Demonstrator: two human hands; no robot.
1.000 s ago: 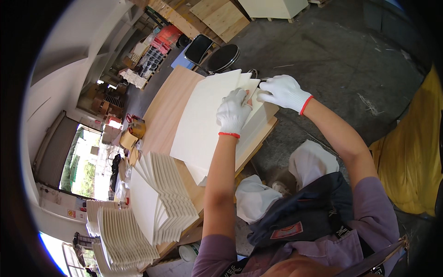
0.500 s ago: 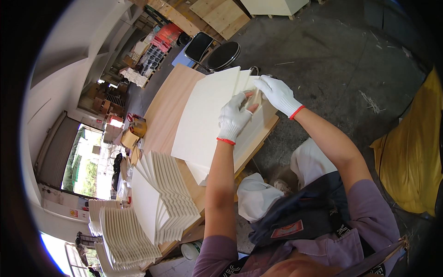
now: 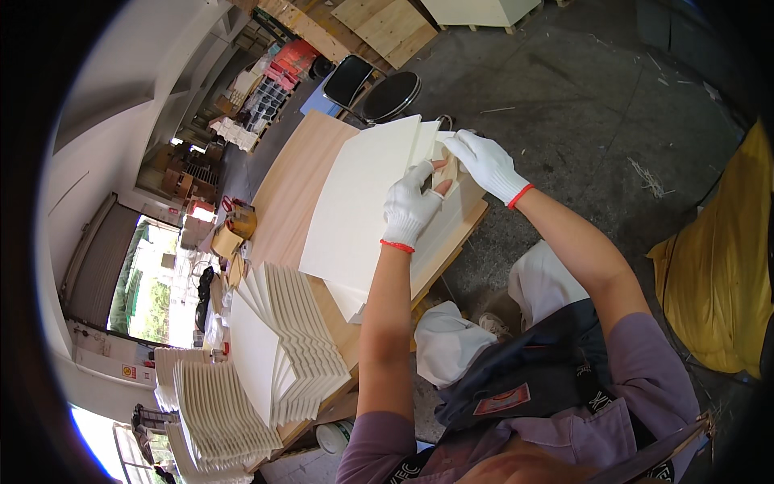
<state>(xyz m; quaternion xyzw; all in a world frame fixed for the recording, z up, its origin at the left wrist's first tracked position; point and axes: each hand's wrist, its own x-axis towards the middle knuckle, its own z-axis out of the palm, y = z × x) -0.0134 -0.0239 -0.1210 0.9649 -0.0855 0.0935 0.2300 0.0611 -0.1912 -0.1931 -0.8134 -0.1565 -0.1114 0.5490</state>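
A large white board lies on the wooden table with other white pieces beneath and beside it. My left hand, in a white glove with a red cuff and bare thumb and finger tips, rests at the board's right edge with those two tips spread apart. My gloved right hand is closed at the far right corner of the white pieces, its fingers bent down. A narrow tan strip shows between my hands. What the right fingertips grip is hidden.
Stacks of white folded panels stand at the table's near left. A black chair and a round black stool are beyond the far end. A yellow cover hangs at the right. Scraps litter the floor.
My left hand has shifted very slightly to the right. My right hand stays at the corner, almost unmoved, and the boards lie as before.
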